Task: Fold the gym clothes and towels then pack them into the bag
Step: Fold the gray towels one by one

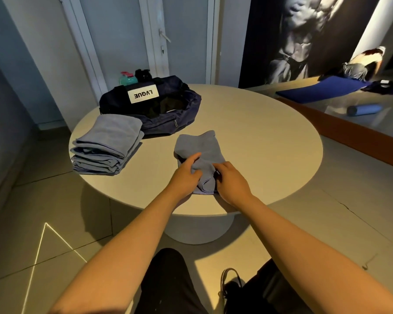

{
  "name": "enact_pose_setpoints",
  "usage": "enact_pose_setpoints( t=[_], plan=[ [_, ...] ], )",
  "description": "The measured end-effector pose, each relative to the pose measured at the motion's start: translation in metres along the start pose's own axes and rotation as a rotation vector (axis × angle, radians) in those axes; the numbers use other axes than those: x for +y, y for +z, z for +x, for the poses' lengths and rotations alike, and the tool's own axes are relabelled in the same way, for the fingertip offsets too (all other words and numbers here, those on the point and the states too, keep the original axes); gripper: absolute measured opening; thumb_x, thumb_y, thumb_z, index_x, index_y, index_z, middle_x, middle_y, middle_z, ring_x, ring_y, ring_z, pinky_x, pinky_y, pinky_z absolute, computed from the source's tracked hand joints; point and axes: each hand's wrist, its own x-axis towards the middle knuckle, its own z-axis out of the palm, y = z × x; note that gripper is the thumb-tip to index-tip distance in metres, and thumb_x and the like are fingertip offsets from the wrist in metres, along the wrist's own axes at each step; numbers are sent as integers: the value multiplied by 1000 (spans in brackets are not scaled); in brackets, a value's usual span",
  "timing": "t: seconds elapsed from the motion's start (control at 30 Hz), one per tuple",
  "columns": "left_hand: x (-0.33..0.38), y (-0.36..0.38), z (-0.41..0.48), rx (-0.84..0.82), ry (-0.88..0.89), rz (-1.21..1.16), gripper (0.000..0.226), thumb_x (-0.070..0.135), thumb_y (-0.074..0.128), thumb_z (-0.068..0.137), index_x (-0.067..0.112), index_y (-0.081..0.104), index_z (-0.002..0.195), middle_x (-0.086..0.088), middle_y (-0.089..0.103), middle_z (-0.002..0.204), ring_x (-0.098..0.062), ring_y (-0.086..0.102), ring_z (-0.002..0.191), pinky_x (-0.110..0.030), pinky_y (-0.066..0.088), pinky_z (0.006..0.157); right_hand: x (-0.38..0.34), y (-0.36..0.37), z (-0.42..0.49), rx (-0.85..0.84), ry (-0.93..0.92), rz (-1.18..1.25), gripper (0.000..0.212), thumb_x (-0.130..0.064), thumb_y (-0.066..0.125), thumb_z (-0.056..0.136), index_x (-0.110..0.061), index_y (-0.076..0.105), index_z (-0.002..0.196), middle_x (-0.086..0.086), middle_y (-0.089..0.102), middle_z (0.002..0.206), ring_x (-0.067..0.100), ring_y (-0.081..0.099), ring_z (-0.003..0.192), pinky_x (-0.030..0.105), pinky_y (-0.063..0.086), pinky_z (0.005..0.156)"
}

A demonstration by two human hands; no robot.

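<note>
The open navy fabric duffel bag [182, 114] shows only darkness inside. On the round beige table [270, 132], near its front edge, a soft grey-blue terry towel [199, 145] lies bunched; left hand [186, 175] and right hand [232, 181] both clutch it, right fingertips buried.

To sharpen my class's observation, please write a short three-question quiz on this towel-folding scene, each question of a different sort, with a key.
1. Short answer: what word is printed on the label of the bag?
2. True or false: the left hand and the right hand both grip the small towel.
3. The folded towel stack lies: A inside the bag; B on the table, beside the bag; C under the table.
Key: 1 LVQUE; 2 true; 3 B.
</note>
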Motion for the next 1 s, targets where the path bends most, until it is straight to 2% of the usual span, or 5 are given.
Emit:
enact_pose_setpoints(
  t=[0.1, 0.37, 0.5, 0.73, 1.0],
  plan=[
    [-5, 2, 1, 18, 28, -30, 55, 6, 44, 101, 31, 41, 151, -3, 45, 151, -20, 54, 124, -14, 47, 80, 3, 4, -7, 16, 55, 37, 27, -27, 50, 101, -15, 64, 122, 8, 57, 129, 32, 58, 108, 41, 47, 89],
    [-42, -14, -17, 187, 126, 8, 61, -3, 50, 92, 33, 49, 142, 2, 43, 148, -12, 56, 117, -34, 55, 96, -3, 13, -15, -53, -206, -34, 44, -38, 53, 99, -30, 50, 142, -5, 55, 141, 16, 44, 133, 49, 3, 121],
    [-46, -13, -16, 141, 220, 117, 82, -13, 52, 93, 49, 40, 144, 23, 5, 161, -17, 25, 149, -35, 44, 110, -9, 19, -15, -100, -300, 128, 57, -22, 56, 97, -29, 41, 152, -8, 57, 143, 11, 47, 127, 34, 33, 114],
    [-41, -14, -28, 273, 226, 209, 30, -4, 59, 88, 23, 57, 102, 7, 38, 129, -13, 52, 106, -19, 45, 82, -4, 18, -20, -58, -223, -7, 61, -62, 63, 84, -29, 58, 136, -7, 59, 120, 12, 49, 109, 28, 43, 93],
    [-39, -14, -33, 258, 235, 249, 26, 1, 56, 91, 23, 52, 102, 8, 40, 134, -10, 49, 98, -27, 43, 78, 1, 20, -27, 225, -229, 23, 37, -5, 60, 88, -17, 70, 122, 8, 56, 101, 24, 50, 95, 30, 40, 80]
  ],
)
